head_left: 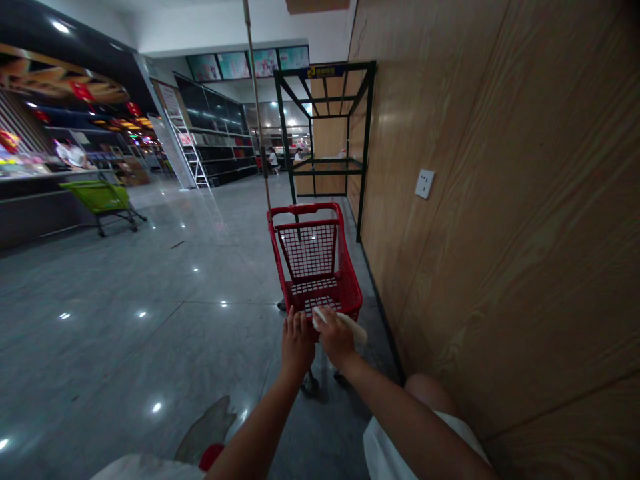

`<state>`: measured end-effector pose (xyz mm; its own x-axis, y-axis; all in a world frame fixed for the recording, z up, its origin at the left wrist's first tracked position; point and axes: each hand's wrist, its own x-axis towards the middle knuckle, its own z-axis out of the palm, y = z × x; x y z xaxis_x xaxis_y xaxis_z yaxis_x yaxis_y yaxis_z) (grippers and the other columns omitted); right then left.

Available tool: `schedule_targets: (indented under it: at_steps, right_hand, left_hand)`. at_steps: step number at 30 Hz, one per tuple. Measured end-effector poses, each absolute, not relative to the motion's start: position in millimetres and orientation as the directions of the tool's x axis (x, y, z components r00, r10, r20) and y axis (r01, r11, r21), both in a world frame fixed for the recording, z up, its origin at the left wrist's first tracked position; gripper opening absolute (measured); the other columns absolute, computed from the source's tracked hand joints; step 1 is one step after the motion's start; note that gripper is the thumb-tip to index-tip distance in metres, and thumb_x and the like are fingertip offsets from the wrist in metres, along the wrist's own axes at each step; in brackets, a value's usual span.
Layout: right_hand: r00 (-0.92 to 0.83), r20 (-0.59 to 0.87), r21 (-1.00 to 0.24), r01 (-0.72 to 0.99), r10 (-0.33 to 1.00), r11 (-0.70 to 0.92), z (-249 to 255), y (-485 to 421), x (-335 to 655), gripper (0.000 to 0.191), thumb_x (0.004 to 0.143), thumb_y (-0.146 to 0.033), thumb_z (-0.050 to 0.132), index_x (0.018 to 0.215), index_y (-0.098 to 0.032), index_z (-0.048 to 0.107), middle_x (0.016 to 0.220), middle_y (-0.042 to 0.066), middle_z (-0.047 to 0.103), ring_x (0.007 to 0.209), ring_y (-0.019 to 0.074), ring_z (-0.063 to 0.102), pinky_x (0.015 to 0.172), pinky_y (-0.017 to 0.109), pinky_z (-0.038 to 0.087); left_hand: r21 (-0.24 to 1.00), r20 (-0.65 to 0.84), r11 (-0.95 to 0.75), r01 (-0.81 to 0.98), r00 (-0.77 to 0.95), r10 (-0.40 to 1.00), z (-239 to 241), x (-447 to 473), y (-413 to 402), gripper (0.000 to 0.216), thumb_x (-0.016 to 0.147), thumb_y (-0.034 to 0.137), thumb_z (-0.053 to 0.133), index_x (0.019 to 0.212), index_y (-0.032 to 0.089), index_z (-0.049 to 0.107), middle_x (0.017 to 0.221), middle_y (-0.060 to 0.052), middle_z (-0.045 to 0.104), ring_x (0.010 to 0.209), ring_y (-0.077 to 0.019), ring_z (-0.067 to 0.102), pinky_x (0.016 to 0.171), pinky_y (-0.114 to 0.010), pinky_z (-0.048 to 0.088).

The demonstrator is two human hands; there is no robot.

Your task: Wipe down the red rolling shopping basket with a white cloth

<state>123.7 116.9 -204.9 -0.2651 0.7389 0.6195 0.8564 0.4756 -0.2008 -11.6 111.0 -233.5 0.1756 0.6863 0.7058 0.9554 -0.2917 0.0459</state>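
A red plastic shopping cart (353,283) stands in front of me, its near end facing me and its lattice basket holding nothing that I can see. My left hand (297,341) is closed over the left part of the near rim. Bunched in my right hand (336,339) is a white cloth (356,329), pressed against the same rim just to the right. One end of the cloth hangs out past the knuckles. A long thin pole (257,120) rises from the cart's far left corner.
A wood-panelled wall (480,200) with a socket (425,184) runs close on my right. Beyond the cart stands a dark metal frame rack (367,147). A green cart (103,195) is at the left by a counter. A wet patch (207,427) marks the tiled floor.
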Motion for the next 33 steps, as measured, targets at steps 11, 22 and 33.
schedule_targets:
  at_steps: [11,22,33]
  right_hand:
    - [-0.345,0.615,-0.065,0.874,0.709,0.482,-200.1,112.3,157.4,0.040,0.093,-0.012,0.046,0.129,-0.024,0.055,0.135,0.003,0.056,0.123,0.0243,0.050,0.099,0.037,0.045]
    - [-0.069,0.645,-0.176,0.956,0.761,0.236,-213.5,116.4,174.4,0.053,0.085,-0.003,0.041,0.133,-0.022,0.052,0.134,0.010,0.055,0.125,0.0274,0.046,0.096,0.042,0.047]
    - [-0.138,0.672,-0.170,0.928,0.728,0.332,-202.4,117.0,159.5,0.054,0.084,-0.004,0.042,0.134,-0.023,0.048,0.118,0.010,0.063,0.099,0.0220,0.058,0.078,0.032,0.051]
  left_hand:
    - [0.029,0.655,-0.312,0.949,0.218,0.723,-224.9,-32.1,101.2,0.054,0.079,0.007,0.045,0.132,0.013,0.040,0.132,-0.017,0.051,0.140,-0.0296,0.029,0.108,-0.049,0.038]
    - [0.152,0.724,-0.304,0.940,0.103,0.682,-229.9,-13.0,100.6,0.056,0.078,0.009,0.046,0.132,0.012,0.033,0.132,-0.020,0.044,0.142,-0.0346,0.021,0.106,-0.055,0.041]
    - [0.078,0.728,-0.210,0.975,0.088,0.680,-236.5,-51.2,99.2,0.051,0.080,0.011,0.047,0.129,0.010,0.036,0.131,-0.022,0.047,0.140,-0.0345,0.027,0.102,-0.051,0.044]
